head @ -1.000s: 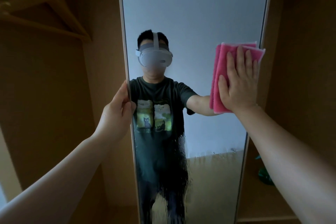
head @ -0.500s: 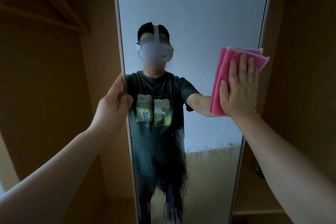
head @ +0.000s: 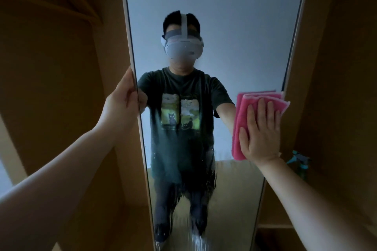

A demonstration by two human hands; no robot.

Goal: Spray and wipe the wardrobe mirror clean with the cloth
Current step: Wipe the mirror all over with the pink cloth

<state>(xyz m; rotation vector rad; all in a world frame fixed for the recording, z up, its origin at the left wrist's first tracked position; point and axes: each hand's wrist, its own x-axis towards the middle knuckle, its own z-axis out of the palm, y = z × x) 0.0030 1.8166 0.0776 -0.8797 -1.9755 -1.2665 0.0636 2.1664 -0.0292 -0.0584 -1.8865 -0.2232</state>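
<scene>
Mirror (head: 224, 16) streaked wet; right hand (head: 263, 134) flattens folded pink cloth (head: 241, 118).

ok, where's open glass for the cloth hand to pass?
Open: the upper mirror above the pink cloth, and the middle band between the left hand and the cloth. Below the right hand the glass is open but streaked wet. Tight: left edge, gripped; the spray bottle sits right of the frame.
</scene>
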